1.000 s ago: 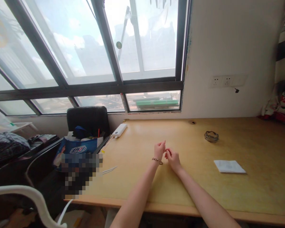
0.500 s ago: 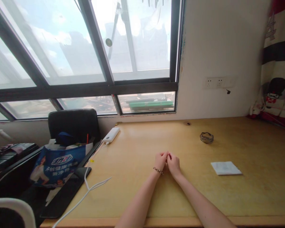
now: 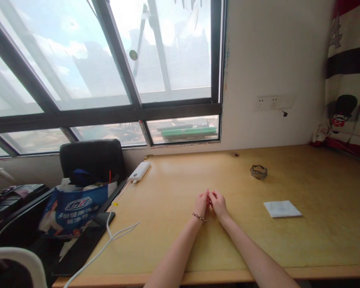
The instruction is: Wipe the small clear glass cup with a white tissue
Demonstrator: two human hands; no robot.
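Note:
My left hand (image 3: 201, 203) and my right hand (image 3: 218, 203) meet above the middle of the wooden table (image 3: 168, 236). Their fingers are curled and the fingertips press together. Whatever they hold, if anything, is hidden or too small to make out. Around my left wrist sits a beaded bracelet (image 3: 199, 218). To the right of my hands lies a flat white packet or folded paper (image 3: 282, 209). Behind it rests a dark ring-shaped, woven-looking object (image 3: 259, 172).
A white power bank (image 3: 140, 171) with a white cable (image 3: 109, 236) lies along the table's left edge. Beyond that edge stands a black chair (image 3: 91, 158) holding a blue bag (image 3: 75, 212). A window, a wall socket (image 3: 267, 103) and a patterned curtain (image 3: 348, 84) border the table.
The camera view has shifted slightly, so the table items appear a little further left. My fingers have moved slightly while the fingertips stay together.

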